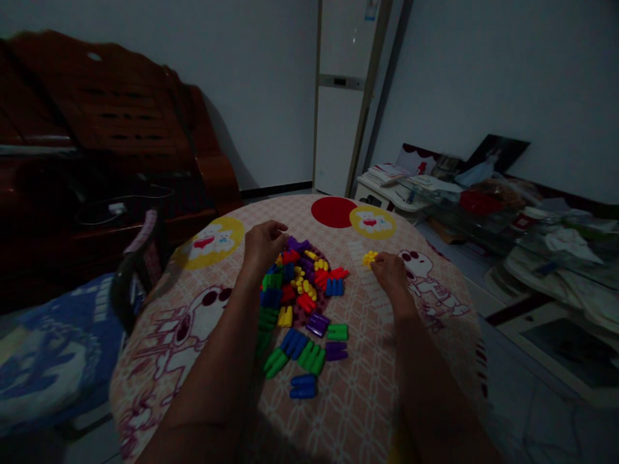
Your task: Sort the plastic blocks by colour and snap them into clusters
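Observation:
A pile of colourful plastic building blocks (289, 293) lies on the middle of the round table. My left hand (264, 248) is at the pile's far left edge, fingers curled, close beside a purple block (298, 245); what its fingertips hold, if anything, is hidden. To the right of the pile, my right hand (391, 270) pinches a knobbly yellow block (370, 258) just at the table surface. Nearer to me lie loose pieces: a blue block (303, 386), a green block (312, 357) and a purple block (336, 351).
A patterned cloth (358, 399) covers the table. At the left stand a chair (130, 283) and a carved wooden sofa (116, 122). A cluttered glass-topped cabinet (483, 225) runs along the right wall, and a tall white unit (338, 135) stands in the corner.

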`<move>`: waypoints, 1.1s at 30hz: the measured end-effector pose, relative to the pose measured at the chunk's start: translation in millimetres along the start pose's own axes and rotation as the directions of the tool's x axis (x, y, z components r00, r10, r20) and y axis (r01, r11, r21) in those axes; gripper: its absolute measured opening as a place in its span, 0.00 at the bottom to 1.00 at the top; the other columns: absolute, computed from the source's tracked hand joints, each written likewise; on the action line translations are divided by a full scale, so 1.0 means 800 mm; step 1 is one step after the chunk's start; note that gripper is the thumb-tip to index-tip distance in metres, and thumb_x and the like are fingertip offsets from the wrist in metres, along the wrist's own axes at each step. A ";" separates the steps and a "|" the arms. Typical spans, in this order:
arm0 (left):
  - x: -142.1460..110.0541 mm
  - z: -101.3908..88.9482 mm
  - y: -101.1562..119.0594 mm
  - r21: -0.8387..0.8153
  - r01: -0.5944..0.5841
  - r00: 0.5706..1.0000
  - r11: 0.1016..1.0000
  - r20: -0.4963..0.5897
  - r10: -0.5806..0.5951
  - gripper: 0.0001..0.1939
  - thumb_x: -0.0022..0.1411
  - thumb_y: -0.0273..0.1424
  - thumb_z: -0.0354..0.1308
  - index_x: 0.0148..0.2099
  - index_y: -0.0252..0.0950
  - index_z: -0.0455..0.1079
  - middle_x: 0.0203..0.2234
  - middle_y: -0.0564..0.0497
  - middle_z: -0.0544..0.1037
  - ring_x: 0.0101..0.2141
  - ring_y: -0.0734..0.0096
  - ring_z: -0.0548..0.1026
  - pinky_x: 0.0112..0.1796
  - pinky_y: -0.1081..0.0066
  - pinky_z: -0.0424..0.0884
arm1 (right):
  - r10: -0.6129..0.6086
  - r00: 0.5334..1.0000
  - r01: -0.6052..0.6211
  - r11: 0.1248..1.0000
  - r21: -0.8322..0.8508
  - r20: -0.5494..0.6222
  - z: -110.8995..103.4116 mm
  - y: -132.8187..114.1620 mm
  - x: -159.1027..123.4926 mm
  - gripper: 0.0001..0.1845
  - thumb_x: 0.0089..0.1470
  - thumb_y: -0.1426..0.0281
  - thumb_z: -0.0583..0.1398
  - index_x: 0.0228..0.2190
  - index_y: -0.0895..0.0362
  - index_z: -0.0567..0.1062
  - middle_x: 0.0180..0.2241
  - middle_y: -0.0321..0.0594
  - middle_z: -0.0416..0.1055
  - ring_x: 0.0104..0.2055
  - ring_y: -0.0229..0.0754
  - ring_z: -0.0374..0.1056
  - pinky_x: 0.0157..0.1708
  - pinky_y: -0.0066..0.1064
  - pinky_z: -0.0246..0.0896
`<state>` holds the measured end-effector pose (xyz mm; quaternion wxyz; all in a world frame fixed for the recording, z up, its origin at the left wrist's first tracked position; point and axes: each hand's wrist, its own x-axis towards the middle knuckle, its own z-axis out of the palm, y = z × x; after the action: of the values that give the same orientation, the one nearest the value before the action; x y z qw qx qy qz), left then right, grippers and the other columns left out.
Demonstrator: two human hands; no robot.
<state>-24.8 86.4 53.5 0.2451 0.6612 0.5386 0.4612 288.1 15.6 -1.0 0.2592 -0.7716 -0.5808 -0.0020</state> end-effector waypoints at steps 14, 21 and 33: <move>-0.040 0.098 0.006 0.366 -0.359 0.856 0.859 0.496 0.146 0.16 0.57 0.21 0.55 0.44 0.35 0.80 0.41 0.39 0.82 0.44 0.54 0.79 0.48 0.62 0.71 | 0.157 0.926 0.002 0.906 0.422 -0.342 -0.007 0.010 0.011 0.14 0.51 0.64 0.57 0.26 0.58 0.79 0.25 0.42 0.77 0.29 0.44 0.72 0.29 0.30 0.63; -0.042 0.089 0.024 0.266 -0.314 0.908 0.911 0.366 0.206 0.16 0.60 0.24 0.56 0.49 0.37 0.77 0.41 0.43 0.83 0.43 0.57 0.80 0.46 0.66 0.72 | -0.110 0.985 0.167 0.778 0.606 -0.130 -0.006 -0.034 -0.001 0.12 0.49 0.64 0.62 0.28 0.58 0.82 0.27 0.40 0.78 0.29 0.42 0.72 0.31 0.30 0.66; -0.045 0.086 0.044 -0.060 -0.232 0.889 0.971 0.392 0.237 0.13 0.54 0.22 0.60 0.43 0.37 0.75 0.34 0.47 0.82 0.32 0.66 0.80 0.36 0.71 0.72 | -0.365 0.931 0.304 0.786 0.538 0.006 -0.010 -0.072 -0.017 0.08 0.51 0.67 0.63 0.28 0.58 0.81 0.25 0.37 0.77 0.27 0.39 0.71 0.30 0.27 0.61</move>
<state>52.5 54.1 38.5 0.2952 0.7995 0.3913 0.3473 234.6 11.2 24.5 0.4244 -0.5537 -0.6996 0.1545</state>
